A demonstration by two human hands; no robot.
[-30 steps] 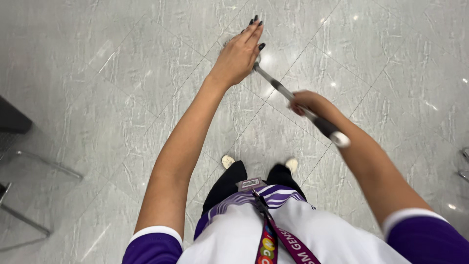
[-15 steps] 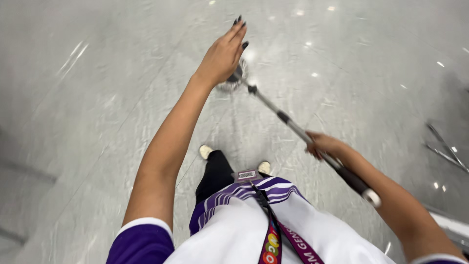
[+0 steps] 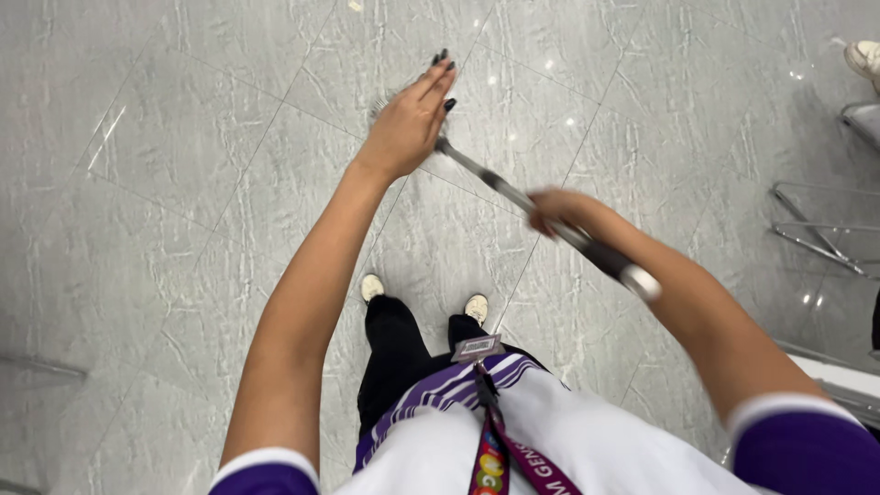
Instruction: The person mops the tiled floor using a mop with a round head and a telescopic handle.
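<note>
Our right hand (image 3: 561, 209) grips the metal pole (image 3: 513, 192); left hand (image 3: 410, 119) lies flat-fingered over it; chair legs (image 3: 811, 229) at right edge.

A glossy grey marble-tiled floor (image 3: 165, 229) is carrying the person's two pale shoes (image 3: 371, 287) near the middle, and metal chair legs (image 3: 816, 234) are standing at right.

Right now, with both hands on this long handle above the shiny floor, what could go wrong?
1. The left hand lies flat over the handle, not wrapped around it, so it may slip off.
2. The right hand is blurred, so it moves fast; the handle's end could hit the metal frame at the right.
3. The glossy tile floor looks slippery under the shoes.
</note>
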